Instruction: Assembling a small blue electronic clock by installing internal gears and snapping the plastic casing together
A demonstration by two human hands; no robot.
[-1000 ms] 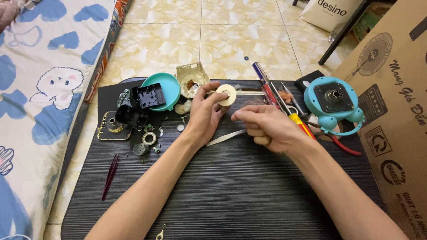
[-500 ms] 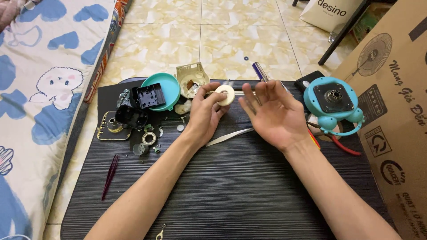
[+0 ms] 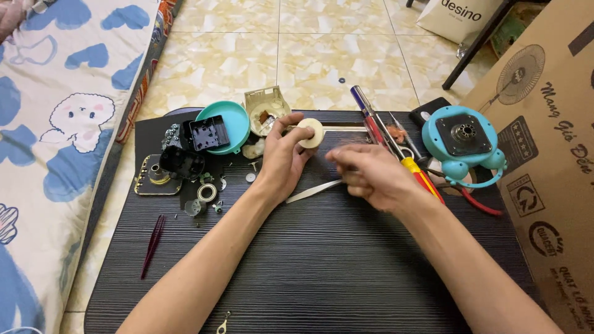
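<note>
My left hand [image 3: 281, 159] pinches a cream round wheel [image 3: 310, 132] by its rim, holding it upright just above the black table [image 3: 322, 266]. A thin pale shaft [image 3: 344, 128] runs right from the wheel. My right hand [image 3: 371, 174] hovers just right of the wheel, blurred by motion, fingers drawn together and pointing left. Nothing is clearly visible in it. A white flat strip [image 3: 311, 192] lies on the table under and between both hands.
A teal fan motor housing [image 3: 463, 140], screwdrivers [image 3: 396, 151] and red-handled pliers [image 3: 484, 205] lie right. A teal cover [image 3: 234, 131], cream casing [image 3: 265, 106], black parts [image 3: 180, 162] and small rings [image 3: 207, 192] lie left. Dark red tweezers [image 3: 153, 238], a cardboard box [image 3: 550, 185] and a mattress [image 3: 49, 142] border the table.
My right hand went from closed on the white strip, to open palm beside the wheel, to fingers drawn together now. My left hand has kept holding the cream wheel in place.
</note>
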